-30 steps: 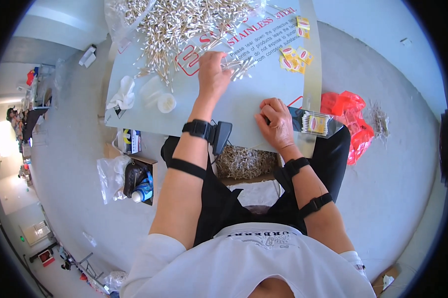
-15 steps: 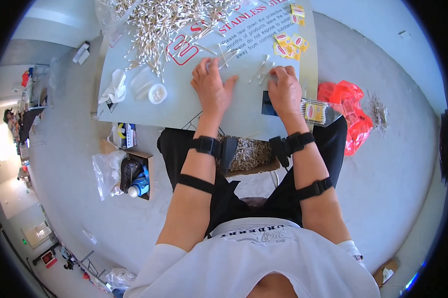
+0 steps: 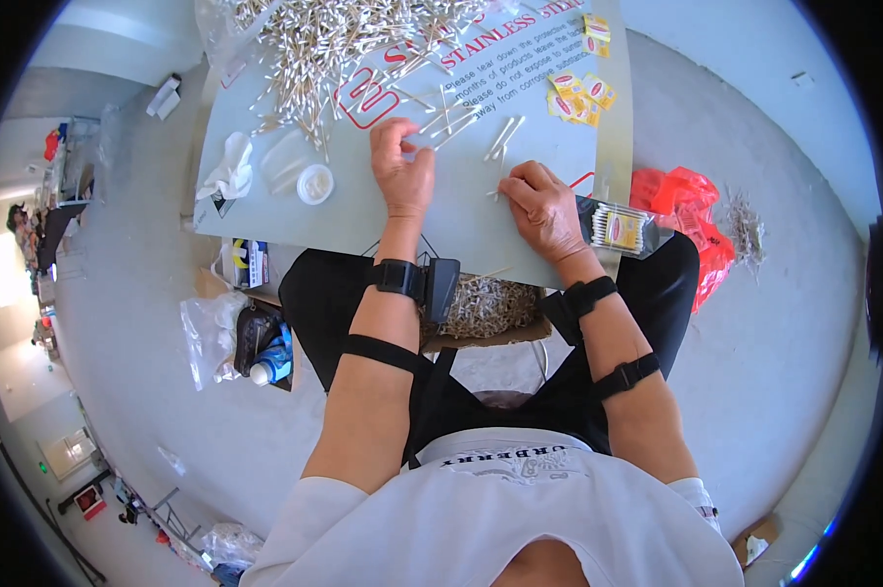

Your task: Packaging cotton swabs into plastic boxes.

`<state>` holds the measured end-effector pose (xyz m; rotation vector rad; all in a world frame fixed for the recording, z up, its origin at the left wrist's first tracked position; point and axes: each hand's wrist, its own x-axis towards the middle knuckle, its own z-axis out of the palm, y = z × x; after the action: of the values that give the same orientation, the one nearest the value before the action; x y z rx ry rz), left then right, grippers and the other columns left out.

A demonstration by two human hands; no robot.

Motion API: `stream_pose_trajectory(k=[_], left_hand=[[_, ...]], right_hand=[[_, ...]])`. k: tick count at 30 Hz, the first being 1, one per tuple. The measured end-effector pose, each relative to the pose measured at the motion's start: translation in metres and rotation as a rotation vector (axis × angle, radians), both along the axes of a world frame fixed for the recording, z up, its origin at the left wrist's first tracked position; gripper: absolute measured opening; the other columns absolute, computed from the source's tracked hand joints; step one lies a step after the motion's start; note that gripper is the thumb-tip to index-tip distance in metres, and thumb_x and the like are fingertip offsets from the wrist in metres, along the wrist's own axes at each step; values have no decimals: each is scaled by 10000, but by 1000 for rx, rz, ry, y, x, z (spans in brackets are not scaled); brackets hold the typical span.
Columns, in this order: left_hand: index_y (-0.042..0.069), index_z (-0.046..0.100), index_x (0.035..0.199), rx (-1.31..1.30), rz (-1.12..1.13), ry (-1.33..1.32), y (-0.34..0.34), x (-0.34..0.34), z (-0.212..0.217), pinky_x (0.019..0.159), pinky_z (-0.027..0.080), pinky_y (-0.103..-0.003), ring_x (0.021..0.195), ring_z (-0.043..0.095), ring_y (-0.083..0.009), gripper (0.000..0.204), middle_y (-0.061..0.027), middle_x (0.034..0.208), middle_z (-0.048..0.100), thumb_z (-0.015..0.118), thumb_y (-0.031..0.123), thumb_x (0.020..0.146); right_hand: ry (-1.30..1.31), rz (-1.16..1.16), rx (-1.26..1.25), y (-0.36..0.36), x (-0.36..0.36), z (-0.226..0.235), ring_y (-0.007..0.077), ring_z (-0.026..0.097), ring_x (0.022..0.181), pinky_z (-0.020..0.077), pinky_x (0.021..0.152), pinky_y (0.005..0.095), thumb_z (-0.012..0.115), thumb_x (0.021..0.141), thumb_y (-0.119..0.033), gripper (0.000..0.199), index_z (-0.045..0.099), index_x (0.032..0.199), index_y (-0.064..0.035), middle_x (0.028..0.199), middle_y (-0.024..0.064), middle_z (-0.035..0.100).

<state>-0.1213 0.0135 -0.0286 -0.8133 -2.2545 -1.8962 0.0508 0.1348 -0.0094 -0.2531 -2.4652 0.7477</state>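
My left hand [image 3: 402, 174] hovers over the table with its thumb apart from the loosely curled fingers, and nothing shows between them. Beside its fingertips lie several loose cotton swabs [image 3: 449, 125]. Low over the tabletop, my right hand [image 3: 543, 209] has its thumb and fingers pinched together; a swab's white tip [image 3: 492, 194] pokes out by the fingertips, partly hidden by them. Just beyond are a few more swabs [image 3: 503, 135] lying side by side. A big pile of swabs [image 3: 329, 54] covers the far left of the table.
Yellow-and-white cards [image 3: 580, 98] lie at the far right. A clear pack of swabs [image 3: 619, 231] sits at the right edge, a small round white tub [image 3: 314, 184] and crumpled white glove-like item [image 3: 228, 168] at left. Below are a swab-filled box [image 3: 485, 308] and red bag [image 3: 691, 220].
My right hand has moved left and nearer to me, its fingers now pinched. My left hand has shifted slightly left and turned. The swabs between the hands lie differently.
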Motion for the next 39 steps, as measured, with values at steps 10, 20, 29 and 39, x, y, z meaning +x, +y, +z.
stream_pose_trajectory(k=[10,20,29,39], left_hand=[[101,620,873,-531,82,327,4,11,5,868,391,-441,948,490,-309,278,-73,954,554,629,48,600],[112,638,947,-518,-9,444,24,48,21,866,363,-461,1046,450,-299,315,-59,1015,514,756,187,665],[143,671,949,-678,-97,418,20,56,24,880,339,-450,1048,429,-287,334,-43,1001,497,787,200,642],[140,663,1010,-545,-69,378,-9,73,24,947,335,-447,1118,426,-299,386,-47,1097,526,758,162,637]], right_hand=[[59,-258,-168,5,-2,-3,297,568,893,452,791,415,614,618,0,207,610,809,-80,952,61,571],[27,-180,-190,7,-2,2,254,567,861,411,759,380,623,624,-43,70,605,680,-80,883,39,573],[39,-264,-331,3,-5,3,320,564,992,437,914,400,649,609,-80,447,616,1055,-87,1109,110,552],[-92,-184,-101,5,-6,9,287,515,1115,411,943,423,655,623,-123,522,633,1145,-138,1306,83,488]])
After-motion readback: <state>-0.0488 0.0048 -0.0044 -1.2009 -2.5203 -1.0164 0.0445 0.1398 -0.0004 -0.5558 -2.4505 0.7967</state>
